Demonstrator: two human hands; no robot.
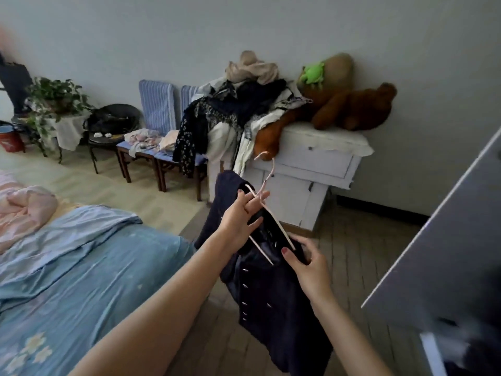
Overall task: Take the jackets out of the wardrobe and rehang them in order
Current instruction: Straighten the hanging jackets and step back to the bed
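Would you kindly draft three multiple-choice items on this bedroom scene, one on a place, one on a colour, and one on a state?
1. Where does the green frog toy sit?
A. On the bed
B. Atop the plush toys on the white cabinet
C. On a chair

2. What colour is the jacket being handled?
A. Dark navy
B. Red
C. Beige

3. How is the hanger held?
A. It lies on the floor
B. It hangs on a rail
C. The left hand holds it between its fingers while the right hand grips the jacket

Answers:
1 B: the frog rests on the tan plush beside the brown bear on the cabinet.
2 A: the buttoned fabric is dark navy.
3 C: the hanger's pale wire passes between the left fingers; the right thumb presses the collar.
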